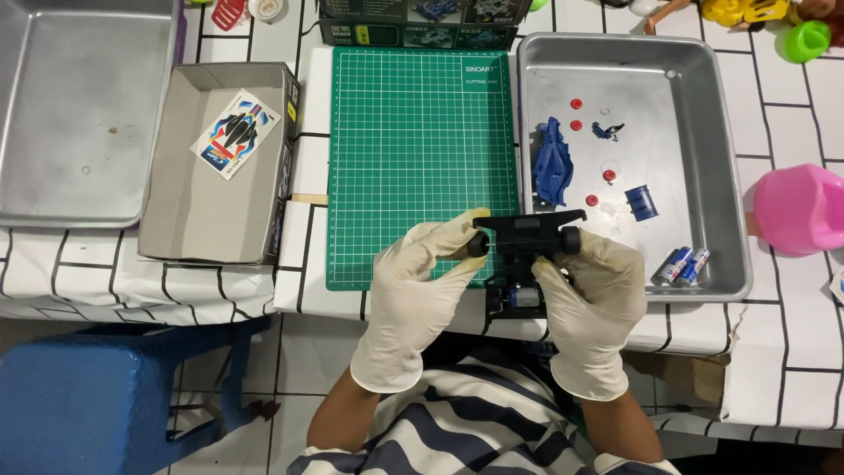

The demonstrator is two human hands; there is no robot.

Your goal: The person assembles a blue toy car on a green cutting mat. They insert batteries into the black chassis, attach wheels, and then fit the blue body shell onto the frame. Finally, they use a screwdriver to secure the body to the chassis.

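Tiled white counter (pixel 791 132) under everything, blue stool (pixel 105 387) below at left. Green cutting mat (pixel 413 149) in the middle, between a cardboard box tray (pixel 176 220) holding a sticker sheet (pixel 235 134) and a metal tray (pixel 712 176). Black toy car chassis (pixel 527 242) gripped over the mat's near edge by gloved left hand (pixel 413 299) and right hand (pixel 589 303). Wheels already on; blue body shell (pixel 554 163), red parts and two batteries (pixel 681 266) unfitted in the tray.
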